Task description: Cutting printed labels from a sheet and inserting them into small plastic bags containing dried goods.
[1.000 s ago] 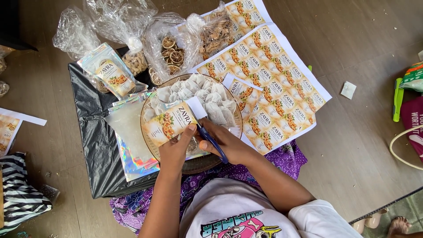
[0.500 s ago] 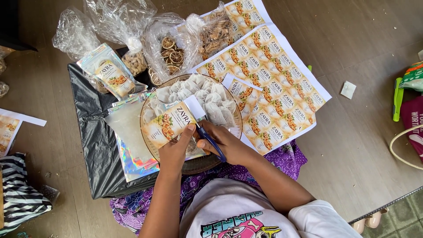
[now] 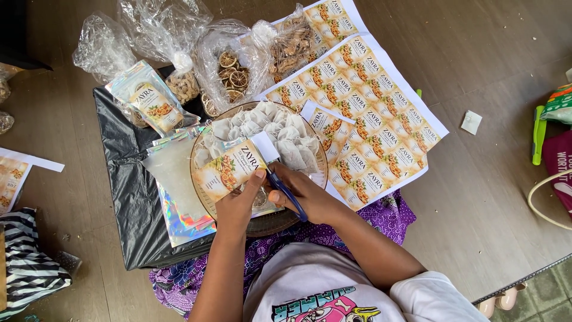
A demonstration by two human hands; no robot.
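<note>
Head view: left hand (image 3: 238, 206) holds label (image 3: 229, 170); right hand (image 3: 301, 191) holds scissors (image 3: 286, 194).

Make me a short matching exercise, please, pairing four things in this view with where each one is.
Things:
1. printed label
2. blue-handled scissors
3. dried citrus slices
4. holographic pouches

Places:
a. in a clear bag beyond the tray
b. in the left hand, over the tray
c. on the black plastic, left of the tray
d. in the right hand

Pairs: 1-b, 2-d, 3-a, 4-c
</note>
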